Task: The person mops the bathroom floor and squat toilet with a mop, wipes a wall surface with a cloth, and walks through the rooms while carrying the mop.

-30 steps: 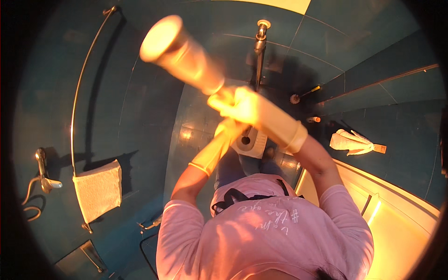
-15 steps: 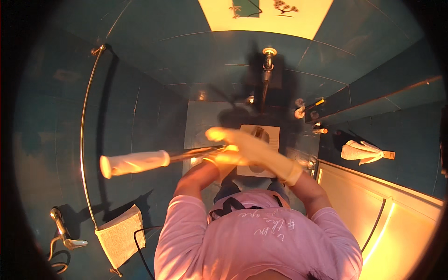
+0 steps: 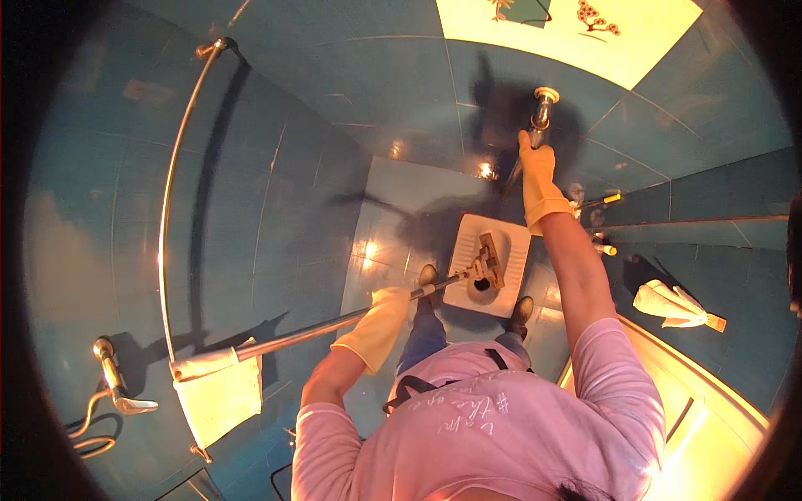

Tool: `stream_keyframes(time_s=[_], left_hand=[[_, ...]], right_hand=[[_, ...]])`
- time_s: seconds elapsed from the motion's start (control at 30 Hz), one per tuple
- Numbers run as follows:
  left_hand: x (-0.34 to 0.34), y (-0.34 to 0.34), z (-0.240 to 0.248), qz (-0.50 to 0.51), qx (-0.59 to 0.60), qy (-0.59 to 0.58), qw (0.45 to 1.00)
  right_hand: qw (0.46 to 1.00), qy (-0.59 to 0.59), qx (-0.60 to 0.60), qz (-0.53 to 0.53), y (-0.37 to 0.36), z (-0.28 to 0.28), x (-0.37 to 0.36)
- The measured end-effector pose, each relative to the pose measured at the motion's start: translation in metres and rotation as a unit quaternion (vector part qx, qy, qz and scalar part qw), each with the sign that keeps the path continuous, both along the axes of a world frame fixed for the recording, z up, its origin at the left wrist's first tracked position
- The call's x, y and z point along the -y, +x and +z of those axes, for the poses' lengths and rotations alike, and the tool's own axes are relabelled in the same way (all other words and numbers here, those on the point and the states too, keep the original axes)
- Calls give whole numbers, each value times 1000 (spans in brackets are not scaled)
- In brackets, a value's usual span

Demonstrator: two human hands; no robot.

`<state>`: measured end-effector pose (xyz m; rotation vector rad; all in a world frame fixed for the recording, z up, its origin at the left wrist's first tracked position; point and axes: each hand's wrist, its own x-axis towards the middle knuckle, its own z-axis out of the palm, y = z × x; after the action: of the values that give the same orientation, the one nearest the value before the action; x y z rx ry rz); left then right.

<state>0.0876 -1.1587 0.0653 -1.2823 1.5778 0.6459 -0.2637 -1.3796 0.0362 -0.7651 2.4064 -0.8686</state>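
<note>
My left hand (image 3: 380, 321), in a yellow rubber glove, is closed round the metal pole of a mop (image 3: 322, 324). The pole slants from its pale grip at the left down to the mop head (image 3: 491, 263), which rests over the white squat toilet (image 3: 464, 235) near the drain hole. My right hand (image 3: 539, 167), gloved the same, reaches up to the chrome flush valve (image 3: 544, 110) on the far wall. Its fingers are at the valve's lower part, thumb along the side; the glove hides part of the grip.
A metal rail (image 3: 170, 200) with a hanging cloth (image 3: 219, 405) runs along the left wall, beside a hand shower (image 3: 113, 380). Brushes (image 3: 603, 202) and another cloth (image 3: 668, 305) hang at the right. A white door (image 3: 660, 401) stands at the lower right. My feet straddle the toilet.
My hands, together at the mop pole before, have parted. The right one moved up to the flush valve; the pole now slopes down with its head at the toilet. The view has tilted.
</note>
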Motion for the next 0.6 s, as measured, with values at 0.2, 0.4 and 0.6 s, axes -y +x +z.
stream_keyframes(time_s=[0.2, 0.4, 0.6], left_hand=[[-39, 33, -19, 88, -9, -61, 994], [-42, 37, -28, 67, 13, -49, 996], [-39, 32, -54, 44, 47, -46, 997]], right_hand=[[997, -13, 60, 43, -13, -30, 3], [939, -134, 310, 64, -6, -24, -9], [801, -229, 531, 157, -15, -10, -26]])
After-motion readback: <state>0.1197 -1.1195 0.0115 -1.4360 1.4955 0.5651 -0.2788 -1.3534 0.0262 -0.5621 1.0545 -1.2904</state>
